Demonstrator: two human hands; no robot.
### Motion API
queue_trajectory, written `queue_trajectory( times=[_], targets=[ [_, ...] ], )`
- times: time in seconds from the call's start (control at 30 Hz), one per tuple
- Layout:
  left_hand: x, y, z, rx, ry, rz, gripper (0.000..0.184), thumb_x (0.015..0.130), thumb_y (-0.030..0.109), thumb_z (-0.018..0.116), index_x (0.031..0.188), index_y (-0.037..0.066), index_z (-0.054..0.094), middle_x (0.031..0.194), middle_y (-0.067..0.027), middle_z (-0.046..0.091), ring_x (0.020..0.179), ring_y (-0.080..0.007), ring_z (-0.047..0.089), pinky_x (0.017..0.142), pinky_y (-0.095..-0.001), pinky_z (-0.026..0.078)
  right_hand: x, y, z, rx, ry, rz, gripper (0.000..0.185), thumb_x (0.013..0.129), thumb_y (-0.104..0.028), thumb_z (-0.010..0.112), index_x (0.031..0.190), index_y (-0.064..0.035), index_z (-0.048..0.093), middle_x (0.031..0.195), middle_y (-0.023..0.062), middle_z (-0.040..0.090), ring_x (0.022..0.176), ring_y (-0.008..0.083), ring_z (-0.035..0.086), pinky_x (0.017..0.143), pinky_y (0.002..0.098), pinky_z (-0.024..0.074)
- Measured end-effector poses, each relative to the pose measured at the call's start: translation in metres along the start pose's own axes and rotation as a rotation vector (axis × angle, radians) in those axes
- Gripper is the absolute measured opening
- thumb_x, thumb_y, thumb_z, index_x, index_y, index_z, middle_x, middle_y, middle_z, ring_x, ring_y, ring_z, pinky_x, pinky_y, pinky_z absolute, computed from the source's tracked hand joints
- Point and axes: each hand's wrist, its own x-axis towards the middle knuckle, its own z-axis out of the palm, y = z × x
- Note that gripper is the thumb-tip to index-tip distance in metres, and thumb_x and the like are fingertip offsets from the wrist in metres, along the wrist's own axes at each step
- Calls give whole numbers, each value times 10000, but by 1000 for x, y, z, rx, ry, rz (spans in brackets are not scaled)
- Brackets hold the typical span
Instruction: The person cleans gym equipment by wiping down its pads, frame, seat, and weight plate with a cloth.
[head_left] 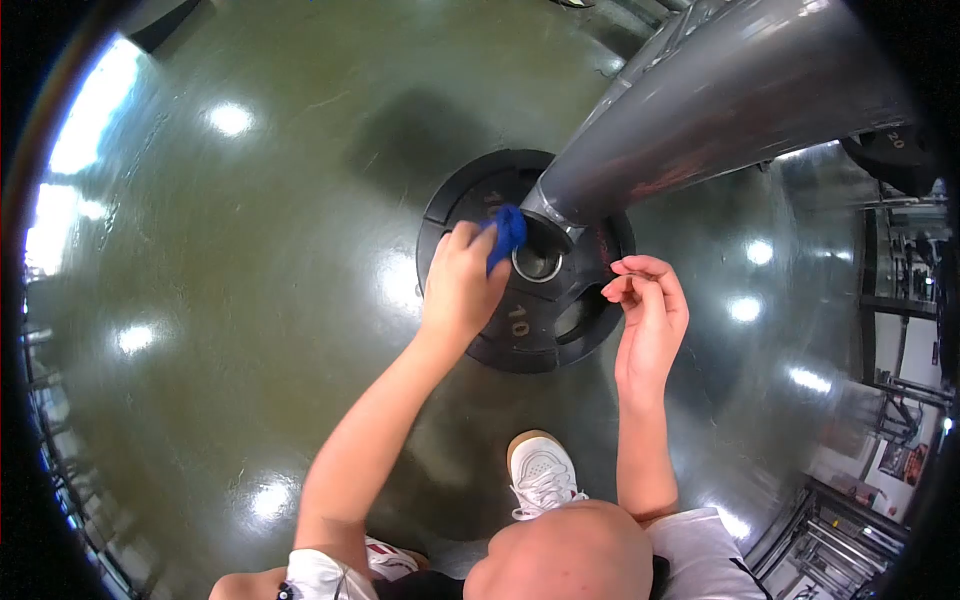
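Note:
A blue cloth is bunched in the fingers of my left hand, which is over the left part of a black weight plate. The cloth is close to the plate's metal-ringed centre hole. The plate bears the number 10 and has a cut-out grip slot at its lower right. By the plate's right rim, my right hand has loosely bent fingers, with nothing visible between them. Whether its fingertips touch the rim, I cannot tell.
A thick grey metal post comes in from the upper right and covers part of the plate. Below stands a white shoe on the glossy green floor. Another dark plate and gym racks line the right side.

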Motion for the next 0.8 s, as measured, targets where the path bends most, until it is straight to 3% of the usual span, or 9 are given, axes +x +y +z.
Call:
queue_trajectory(
  times=[0.03,0.1,0.17,0.23,0.37,0.5,0.57,0.7,0.8],
  targets=[
    [-6,-1,-7,1,2,-4,369,742,83,660,1107,40,626,1036,-149,584,944,-359,578,808,-408,486,0,1,-1,0,-4,3,181,883,-8,455,954,29,617,912,113,647,707,141,605,700,259,479],
    [-14,4,-24,6,-320,56,383,727,89,680,1106,61,633,1017,-156,586,909,-360,587,790,-409,493,1,2,-2,-37,-3,26,178,882,-9,457,940,29,621,876,110,649,699,137,599,702,259,478],
    [-10,3,-32,-13,-401,6,389,713,92,691,1096,59,633,1001,-171,596,904,-365,593,797,-409,493,3,4,-5,-32,8,20,176,882,-10,459,934,29,623,868,108,650,695,137,596,701,259,479],
    [5,-5,-34,-197,-315,-154,374,714,89,689,1082,52,631,977,-179,610,920,-364,599,818,-407,490,4,8,-5,-24,23,17,175,883,-11,460,928,29,624,860,107,650,692,137,594,701,259,479],
    [44,-15,-38,-85,75,-41,329,751,90,660,1079,72,644,1014,-173,604,962,-342,602,854,-383,476,3,16,-2,11,39,19,170,891,-20,466,923,27,625,864,107,650,694,136,591,699,257,477],
    [69,-20,-12,-158,47,-72,342,763,98,655,1105,93,643,1045,-144,595,971,-339,597,851,-391,475,3,30,6,22,0,43,168,901,-20,464,927,23,624,863,104,648,703,134,591,700,260,478],
    [75,-24,9,-63,-112,20,377,766,125,668,1141,118,638,1078,-104,585,1009,-326,582,853,-382,481,4,35,12,27,-11,67,173,904,-13,455,924,19,623,858,98,646,706,132,587,702,260,474],
    [81,-22,32,444,-74,165,349,750,171,681,1098,190,661,1038,-22,553,945,-229,561,753,-334,500,5,43,21,35,-63,85,189,907,-2,434,905,10,623,847,85,643,710,129,577,705,257,463],
    [77,-22,36,677,-87,255,319,770,166,624,1088,157,655,982,0,544,895,-181,557,654,-303,490,3,44,25,-18,-56,99,188,908,-1,437,903,8,624,841,79,643,706,127,577,701,256,463]
  ],
)
